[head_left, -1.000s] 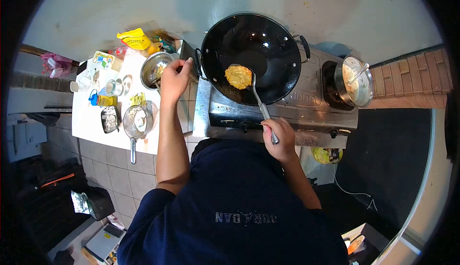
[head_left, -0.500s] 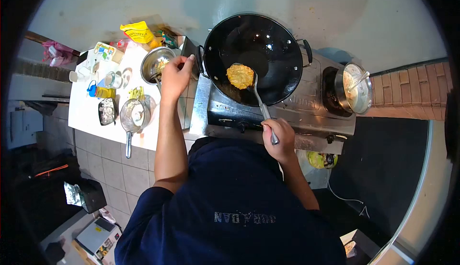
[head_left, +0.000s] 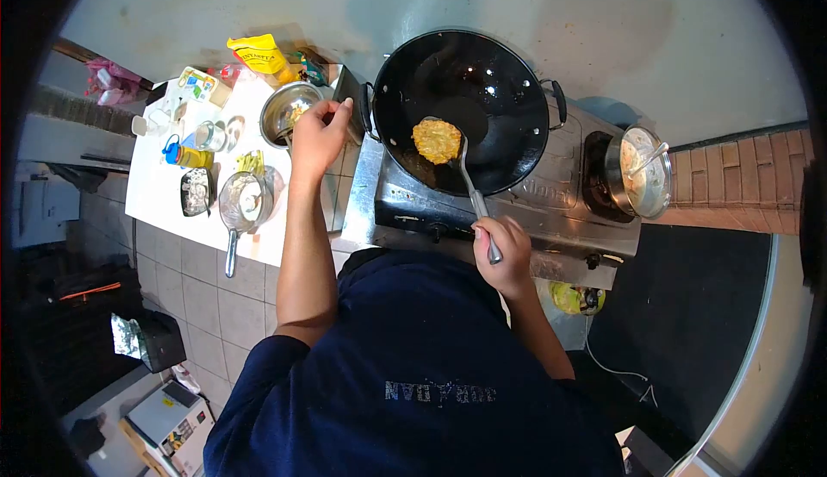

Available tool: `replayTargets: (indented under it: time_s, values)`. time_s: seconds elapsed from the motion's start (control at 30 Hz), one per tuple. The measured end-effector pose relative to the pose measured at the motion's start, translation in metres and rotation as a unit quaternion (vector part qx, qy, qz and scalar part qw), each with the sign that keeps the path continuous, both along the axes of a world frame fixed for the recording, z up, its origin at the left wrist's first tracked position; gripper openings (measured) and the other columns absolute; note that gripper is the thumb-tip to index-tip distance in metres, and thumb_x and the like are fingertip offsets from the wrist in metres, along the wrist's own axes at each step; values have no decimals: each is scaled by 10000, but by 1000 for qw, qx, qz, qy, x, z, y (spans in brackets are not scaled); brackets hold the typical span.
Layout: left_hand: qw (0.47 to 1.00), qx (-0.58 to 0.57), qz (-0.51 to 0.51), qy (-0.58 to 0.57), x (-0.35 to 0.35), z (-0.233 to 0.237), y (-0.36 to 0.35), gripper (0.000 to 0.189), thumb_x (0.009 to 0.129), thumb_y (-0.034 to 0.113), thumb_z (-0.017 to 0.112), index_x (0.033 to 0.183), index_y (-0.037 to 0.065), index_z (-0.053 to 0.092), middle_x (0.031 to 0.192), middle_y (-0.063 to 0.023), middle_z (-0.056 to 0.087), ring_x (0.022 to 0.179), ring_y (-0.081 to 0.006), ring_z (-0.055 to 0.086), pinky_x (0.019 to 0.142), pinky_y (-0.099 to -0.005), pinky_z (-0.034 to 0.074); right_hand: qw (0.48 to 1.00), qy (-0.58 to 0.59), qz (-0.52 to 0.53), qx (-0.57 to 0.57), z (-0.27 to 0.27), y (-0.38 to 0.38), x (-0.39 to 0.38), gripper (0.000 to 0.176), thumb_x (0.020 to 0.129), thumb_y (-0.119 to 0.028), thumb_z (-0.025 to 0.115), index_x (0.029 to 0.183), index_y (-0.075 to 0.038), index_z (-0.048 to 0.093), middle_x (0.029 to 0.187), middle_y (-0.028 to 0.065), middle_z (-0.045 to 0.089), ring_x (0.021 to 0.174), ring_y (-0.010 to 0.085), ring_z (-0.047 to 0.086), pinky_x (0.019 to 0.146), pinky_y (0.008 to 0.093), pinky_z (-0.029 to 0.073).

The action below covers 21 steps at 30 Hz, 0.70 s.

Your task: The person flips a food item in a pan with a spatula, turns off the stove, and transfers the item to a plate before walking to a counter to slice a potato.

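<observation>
My right hand [head_left: 503,255] is closed around the handle of a metal spatula [head_left: 471,187], which reaches into the black wok [head_left: 508,124]. A round golden-brown fritter [head_left: 437,141] rests on the spatula's blade at the left side of the wok. My left hand [head_left: 319,139] is raised just left of the wok's left handle [head_left: 366,111], thumb and fingers pinched together. Whether anything is between them is too small to make out. Beside that hand, partly behind it, stands a steel bowl [head_left: 274,113] with pale yellow bits of food inside.
The wok sits on a steel gas stove [head_left: 551,197]. At right, a pot [head_left: 642,175] with a spoon stands on the other burner. The white table [head_left: 155,205] at left bears a strainer [head_left: 233,227], a black tray [head_left: 196,205], a yellow bottle [head_left: 194,158] and a yellow packet [head_left: 258,55].
The whole view has shifted slightly. Both hands keep almost the same pose, and the fritter stays on the spatula inside the wok.
</observation>
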<state>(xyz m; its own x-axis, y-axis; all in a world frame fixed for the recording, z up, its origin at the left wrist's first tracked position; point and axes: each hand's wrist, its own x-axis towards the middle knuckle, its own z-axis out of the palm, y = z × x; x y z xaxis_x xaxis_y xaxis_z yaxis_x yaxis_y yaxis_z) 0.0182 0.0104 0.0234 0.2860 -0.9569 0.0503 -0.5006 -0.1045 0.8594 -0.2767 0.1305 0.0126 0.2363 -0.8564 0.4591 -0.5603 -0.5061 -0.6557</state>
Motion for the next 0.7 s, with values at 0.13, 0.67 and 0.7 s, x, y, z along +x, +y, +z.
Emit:
replayTargets:
  time_s: [0.13, 0.67, 0.7]
  values:
    - [1000, 16, 3, -14, -1, 2, 0, 344, 900, 301, 627, 811, -30, 642, 617, -60, 593, 578, -111, 513, 574, -283, 431, 1000, 1, -1, -1, 2, 0, -1, 139, 753, 3, 664, 871, -48, 611, 727, 96, 605, 651, 298, 561, 602, 402, 438]
    - [1000, -2, -11, 10, -2, -8, -4, 338, 906, 296, 629, 807, -27, 640, 600, -48, 573, 569, -99, 491, 559, -274, 420, 1000, -2, 5, -17, -4, 0, -2, 165, 741, 6, 677, 878, -58, 611, 697, 87, 579, 623, 290, 544, 581, 393, 421]
    - [1000, -1, -9, 10, -3, -8, -4, 339, 906, 296, 629, 803, -27, 638, 598, -48, 572, 567, -99, 490, 558, -274, 420, 1000, -2, 5, -17, -5, 0, -2, 165, 741, 6, 677, 878, -58, 611, 697, 87, 579, 623, 290, 544, 581, 393, 421]
